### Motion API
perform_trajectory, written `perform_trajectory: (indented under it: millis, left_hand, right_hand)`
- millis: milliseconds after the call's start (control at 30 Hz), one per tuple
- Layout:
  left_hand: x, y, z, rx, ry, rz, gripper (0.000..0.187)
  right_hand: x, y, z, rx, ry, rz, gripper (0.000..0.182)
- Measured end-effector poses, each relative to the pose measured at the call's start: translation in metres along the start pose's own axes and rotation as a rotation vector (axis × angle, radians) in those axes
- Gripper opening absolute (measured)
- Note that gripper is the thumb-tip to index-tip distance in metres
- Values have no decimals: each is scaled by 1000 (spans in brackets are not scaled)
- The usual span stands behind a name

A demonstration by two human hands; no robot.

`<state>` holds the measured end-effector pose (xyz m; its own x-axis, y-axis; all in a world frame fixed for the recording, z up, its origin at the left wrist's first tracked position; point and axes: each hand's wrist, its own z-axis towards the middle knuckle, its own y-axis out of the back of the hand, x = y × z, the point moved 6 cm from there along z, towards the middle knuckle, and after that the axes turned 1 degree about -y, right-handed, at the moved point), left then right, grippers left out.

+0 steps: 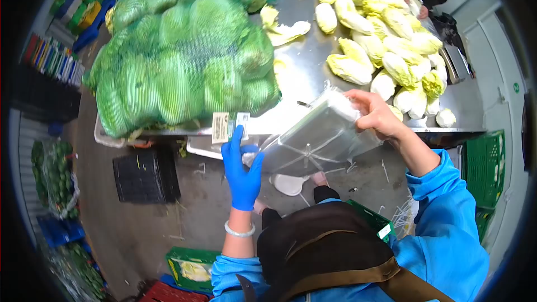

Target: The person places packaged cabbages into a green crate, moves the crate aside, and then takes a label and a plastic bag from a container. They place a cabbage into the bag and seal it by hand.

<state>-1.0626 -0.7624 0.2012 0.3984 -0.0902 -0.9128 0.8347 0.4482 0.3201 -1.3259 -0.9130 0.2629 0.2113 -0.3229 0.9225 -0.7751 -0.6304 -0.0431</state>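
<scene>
A stack of clear plastic bags (307,145) hangs between my hands at the front edge of the metal table. My right hand (377,114), bare, grips its upper right corner between thumb and fingers. On the left side, my left hand (241,170) in a blue glove has its fingers apart beside the stack's lower left corner; whether it touches the plastic is unclear. Just above the gloved fingertips is a printed label (224,127) at the edge of a big green net of cabbages (179,61). Pale yellow-white leafy heads (386,50) lie piled on the table's right.
The metal table (296,72) carries loose leaves (285,31). A co-worker's hands (417,5) are at the far right. Below stand a black crate (146,176) and a green crate (193,268). More green crates (484,168) stand at the right wall.
</scene>
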Motion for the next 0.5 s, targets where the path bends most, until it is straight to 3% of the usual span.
perform_trajectory:
  millis: [133,233,333,500]
  left_hand:
    - [-10,-13,-1,29,55,-43,69]
    - [-24,-25,-5,38,246,-448,73]
    - [-33,-27,-25,146,388,-683,81]
    - [-76,-19,-51,238,314,-848,86]
  right_hand:
    - [-14,22,-10,-58,-53,44,65]
    - [-47,57,-9,-247,-108,193,61]
    - [-96,102,-1,-284,-170,239,57]
    - [-100,121,42,-246,-265,90,41]
